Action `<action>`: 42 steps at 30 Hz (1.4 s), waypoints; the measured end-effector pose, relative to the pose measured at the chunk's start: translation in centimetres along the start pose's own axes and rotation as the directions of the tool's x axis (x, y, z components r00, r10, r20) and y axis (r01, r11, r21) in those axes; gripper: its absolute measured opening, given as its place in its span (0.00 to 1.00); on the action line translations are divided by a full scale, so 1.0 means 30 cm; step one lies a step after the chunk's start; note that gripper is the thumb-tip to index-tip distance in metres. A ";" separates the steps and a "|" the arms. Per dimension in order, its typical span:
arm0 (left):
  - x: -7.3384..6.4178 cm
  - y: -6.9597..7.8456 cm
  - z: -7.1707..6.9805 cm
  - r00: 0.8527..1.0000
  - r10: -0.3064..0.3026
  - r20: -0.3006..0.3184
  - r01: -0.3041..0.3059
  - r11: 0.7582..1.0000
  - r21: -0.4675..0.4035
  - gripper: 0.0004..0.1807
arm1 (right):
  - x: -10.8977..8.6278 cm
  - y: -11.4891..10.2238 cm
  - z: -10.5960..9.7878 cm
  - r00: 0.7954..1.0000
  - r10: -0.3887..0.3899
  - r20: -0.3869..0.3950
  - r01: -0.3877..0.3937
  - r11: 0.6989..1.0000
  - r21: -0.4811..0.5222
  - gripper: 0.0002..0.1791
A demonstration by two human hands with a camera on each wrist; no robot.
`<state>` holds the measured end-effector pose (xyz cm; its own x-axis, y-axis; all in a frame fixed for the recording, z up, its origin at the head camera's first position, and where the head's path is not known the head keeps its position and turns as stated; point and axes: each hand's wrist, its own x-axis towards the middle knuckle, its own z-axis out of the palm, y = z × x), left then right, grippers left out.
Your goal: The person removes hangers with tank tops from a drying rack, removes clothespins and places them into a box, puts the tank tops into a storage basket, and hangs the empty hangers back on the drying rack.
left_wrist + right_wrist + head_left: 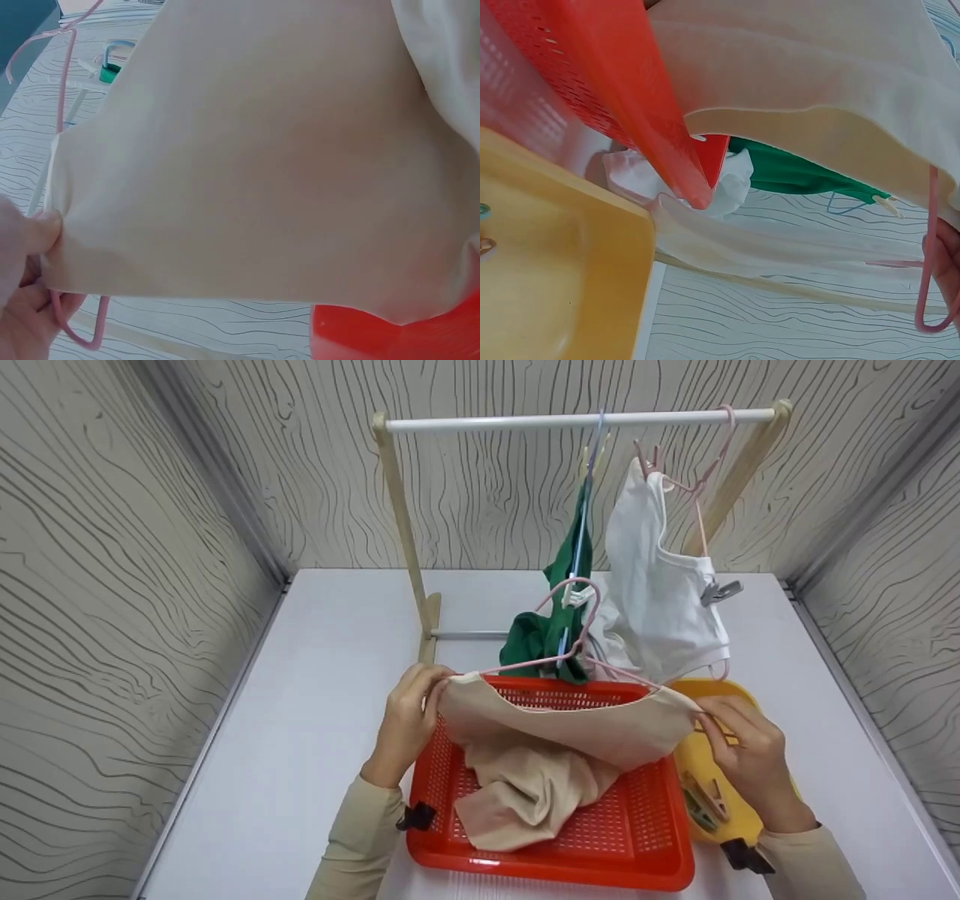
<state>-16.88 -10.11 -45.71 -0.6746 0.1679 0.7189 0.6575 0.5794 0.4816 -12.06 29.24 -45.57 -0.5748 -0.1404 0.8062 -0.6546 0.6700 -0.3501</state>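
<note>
A beige sleeveless top (577, 735) is spread over a pink hanger (517, 666), its lower part bunched in the red basket (551, 874). My left hand (409, 716) pinches the top's left shoulder strap against the hanger's end, and the left wrist view shows the thumb (43, 231) on the cloth. At the opposite shoulder, my right hand (750, 750) grips the fabric between thumb and fingers. In the right wrist view, the pink hanger end (928, 300) pokes out beside those fingers. The hanger's hook points up and away, free of the rail.
Behind the basket stands a rack with a white rail (495, 423). A green garment (574, 547) and a white top (652, 585) hang from it, held with clothespins. A yellow bin (739, 810) with several clothespins (705, 802) sits under my right hand. Patterned walls enclose the table.
</note>
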 end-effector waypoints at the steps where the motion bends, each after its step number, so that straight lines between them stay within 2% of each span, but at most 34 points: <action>1: 0.001 0.000 -0.002 1.000 0.000 0.006 0.000 1.000 0.009 0.05 | 0.001 0.001 0.002 1.000 -0.004 -0.005 0.004 1.000 0.005 0.25; 8: -0.001 -0.001 -0.005 0.999 0.032 0.006 -0.032 0.998 0.058 0.06 | 0.010 0.008 0.025 0.996 -0.055 -0.070 0.059 0.996 0.064 0.26; 18: 0.003 0.004 -0.011 1.000 0.028 -0.002 -0.028 0.996 0.086 0.06 | 0.020 -0.013 0.030 0.998 -0.011 -0.056 0.014 0.998 0.055 0.26; 26: 0.016 0.015 -0.013 0.998 0.052 -0.023 -0.050 0.995 0.083 0.06 | 0.032 -0.023 0.039 0.996 -0.045 -0.077 0.049 0.998 0.047 0.26; 30: 0.018 0.020 -0.011 0.998 0.065 -0.023 -0.064 0.996 0.059 0.07 | 0.036 -0.024 0.047 0.995 -0.060 -0.081 0.064 0.996 0.056 0.26; 34: 0.018 0.029 -0.006 0.998 0.067 0.000 -0.067 0.998 -0.005 0.07 | 0.040 -0.029 0.058 0.995 -0.079 -0.066 0.083 0.994 0.069 0.25; 42: 0.015 0.038 0.005 0.997 0.064 0.038 -0.061 0.995 -0.074 0.08 | 0.044 -0.040 0.072 0.998 -0.058 -0.027 0.061 0.991 0.119 0.23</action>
<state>-16.49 -9.24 -44.90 -0.6438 0.2350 0.7282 0.7202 0.5075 0.4730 -13.10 26.67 -45.12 -0.5223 -0.1598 0.8377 -0.7424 0.5686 -0.3544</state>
